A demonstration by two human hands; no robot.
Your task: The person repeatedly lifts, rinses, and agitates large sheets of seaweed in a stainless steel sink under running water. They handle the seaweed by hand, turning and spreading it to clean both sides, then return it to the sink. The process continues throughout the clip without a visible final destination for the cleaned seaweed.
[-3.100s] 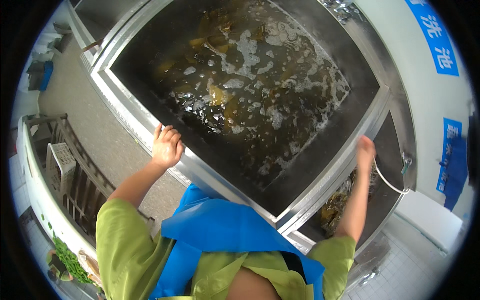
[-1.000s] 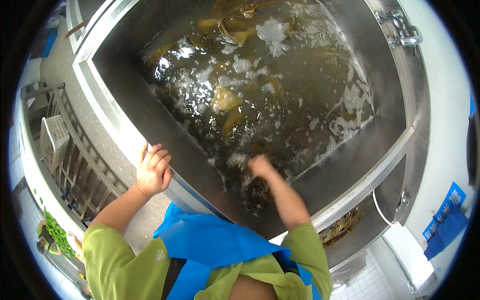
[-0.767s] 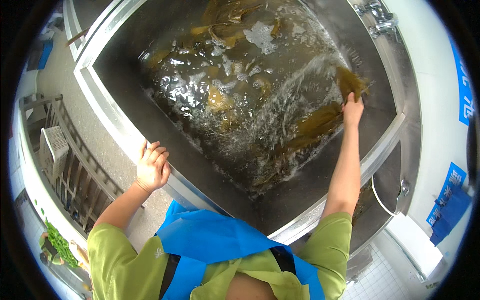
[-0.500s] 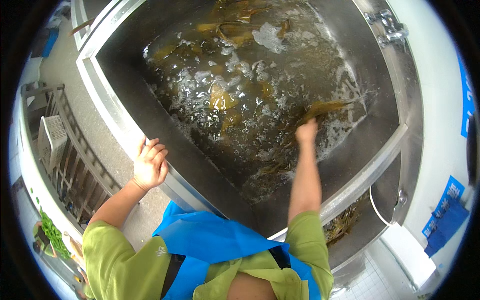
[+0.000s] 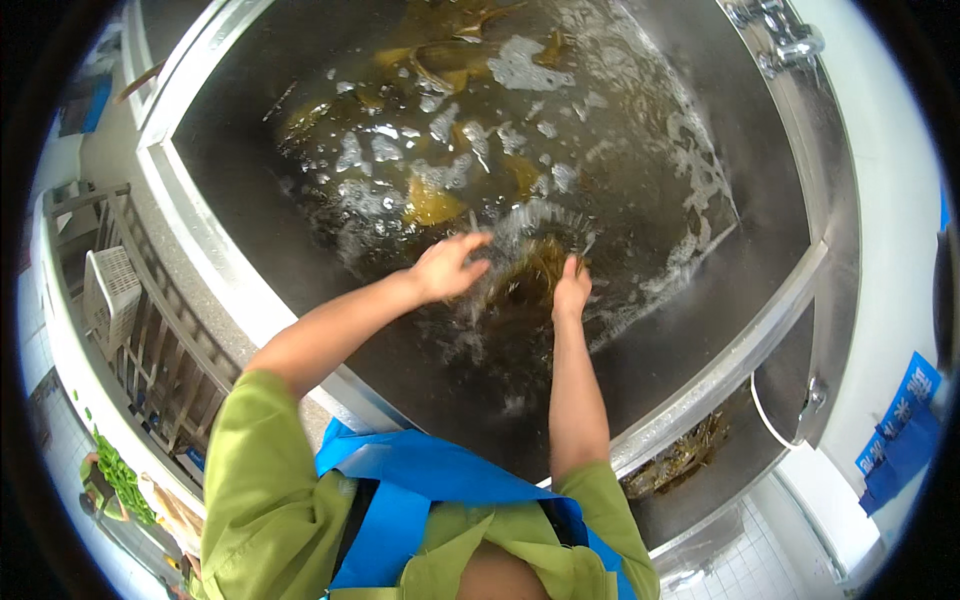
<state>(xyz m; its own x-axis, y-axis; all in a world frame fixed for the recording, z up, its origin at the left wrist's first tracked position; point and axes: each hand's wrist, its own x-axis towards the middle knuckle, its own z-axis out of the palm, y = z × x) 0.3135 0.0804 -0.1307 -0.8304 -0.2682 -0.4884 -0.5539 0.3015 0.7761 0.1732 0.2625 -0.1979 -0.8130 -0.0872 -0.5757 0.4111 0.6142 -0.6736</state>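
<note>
A large metal sink [image 5: 240, 190] holds murky, foamy water with yellow-brown leafy pieces [image 5: 432, 203] floating in it. At the water's surface, close to the sink's near side, my right hand [image 5: 571, 292] grips the edge of a dark brown leafy bunch [image 5: 535, 272], which lies partly underwater. Just left of that bunch is my left hand [image 5: 450, 268], its fingers stretched out and holding nothing. Splashing water blurs the bunch, so its exact kind does not show.
A metal tap [image 5: 795, 45] is fixed at the far right wall. A second basin on the near right contains more brown leafy material [image 5: 685, 450], with a white hose [image 5: 765, 410] beside it. To the left, a white plastic basket [image 5: 112, 290] sits on a slatted rack [image 5: 165, 365].
My left hand has left the sink's rim and reached in over the water. My right hand has moved left and nearer, bringing the leafy bunch with it, and the water there splashes.
</note>
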